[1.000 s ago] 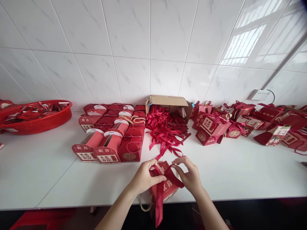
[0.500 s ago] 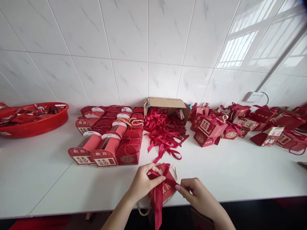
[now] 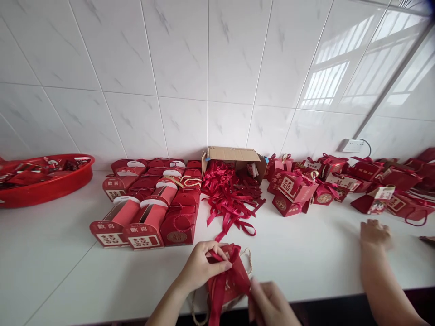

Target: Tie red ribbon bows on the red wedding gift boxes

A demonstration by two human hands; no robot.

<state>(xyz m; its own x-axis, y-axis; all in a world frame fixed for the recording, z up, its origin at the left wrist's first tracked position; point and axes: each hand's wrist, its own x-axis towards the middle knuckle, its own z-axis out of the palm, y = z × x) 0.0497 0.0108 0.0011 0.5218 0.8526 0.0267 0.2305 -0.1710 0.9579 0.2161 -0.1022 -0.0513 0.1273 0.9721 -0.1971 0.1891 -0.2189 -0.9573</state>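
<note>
A red gift box (image 3: 222, 283) with a cord handle sits at the table's front edge, between my two hands. Across its top runs a dark red ribbon (image 3: 220, 294), gathered into a loop or knot. My left hand (image 3: 204, 262) pinches the ribbon at this gathered spot, thumb over fingers. On the box's right side, my right hand (image 3: 268, 301) is closed on the ribbon's other end and is blurred by motion. A pale twisted cord (image 3: 249, 260) curves out behind the box, and part of the cord also shows at its lower left.
Rows of red boxes (image 3: 144, 231) stand at left, by a red basin (image 3: 47, 185) of packets. A cardboard carton (image 3: 234, 154) spills red ribbons (image 3: 231, 203). Ribboned boxes (image 3: 295, 188) pile up at right. Another person's hand (image 3: 375, 235) rests over the table at right.
My right hand has moved down with the ribbon end, drawing it along the box's right side. Another person's arm has come into view at right. The view has tilted up slightly.
</note>
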